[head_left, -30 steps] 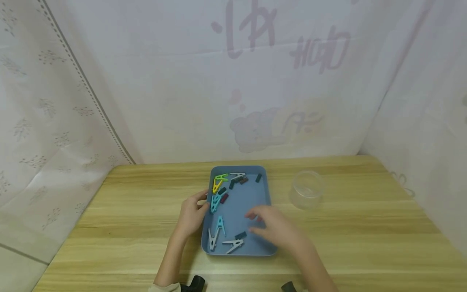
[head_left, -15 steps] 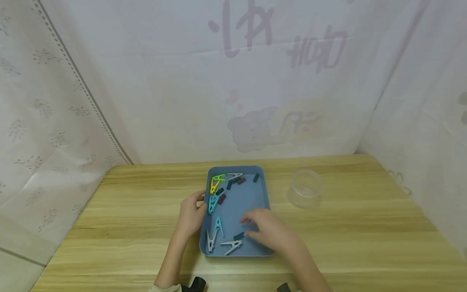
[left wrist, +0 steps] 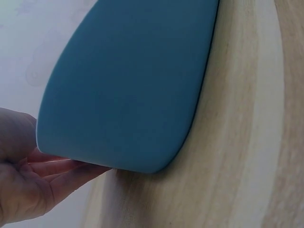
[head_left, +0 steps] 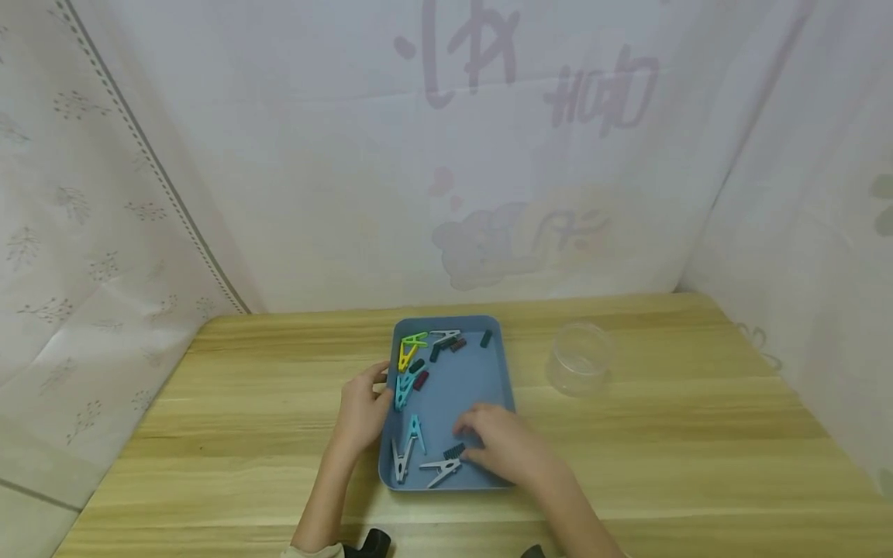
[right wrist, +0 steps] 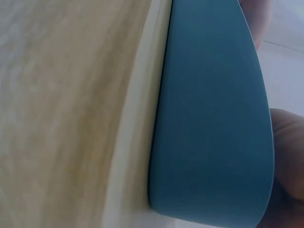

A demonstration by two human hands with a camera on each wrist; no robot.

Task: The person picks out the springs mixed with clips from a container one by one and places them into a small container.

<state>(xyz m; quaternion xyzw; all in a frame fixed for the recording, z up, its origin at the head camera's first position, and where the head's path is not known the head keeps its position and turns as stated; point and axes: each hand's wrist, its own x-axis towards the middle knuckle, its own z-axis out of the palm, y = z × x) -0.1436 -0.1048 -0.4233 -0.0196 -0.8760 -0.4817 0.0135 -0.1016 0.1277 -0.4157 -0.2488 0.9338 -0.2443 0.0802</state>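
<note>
A blue-grey tray (head_left: 456,403) lies on the wooden table with its long sides pointing away. My left hand (head_left: 360,411) holds its left wall, fingers along the outside and thumb at the rim; the left wrist view shows the fingers against the outer wall. Over the tray's near right part, my right hand (head_left: 505,446) has bent fingers with a gap between thumb and forefinger. Its thumb tip is right at a small dark green ridged piece (head_left: 453,451). A grey clothespin (head_left: 443,469) lies just below that piece. The right wrist view shows mostly the tray's outer wall (right wrist: 213,118).
Along the tray's left side lie a grey clothespin and light blue clothespins (head_left: 415,430), and a yellow clothespin (head_left: 405,358). Small dark green and maroon pieces (head_left: 422,380) lie farther back. A clear round container (head_left: 579,360) stands right of the tray.
My right hand has lowered and come slightly left, closer to the ridged piece, its fingers drawing nearer together. My left hand stays on the tray's left side. The view has shifted slightly.
</note>
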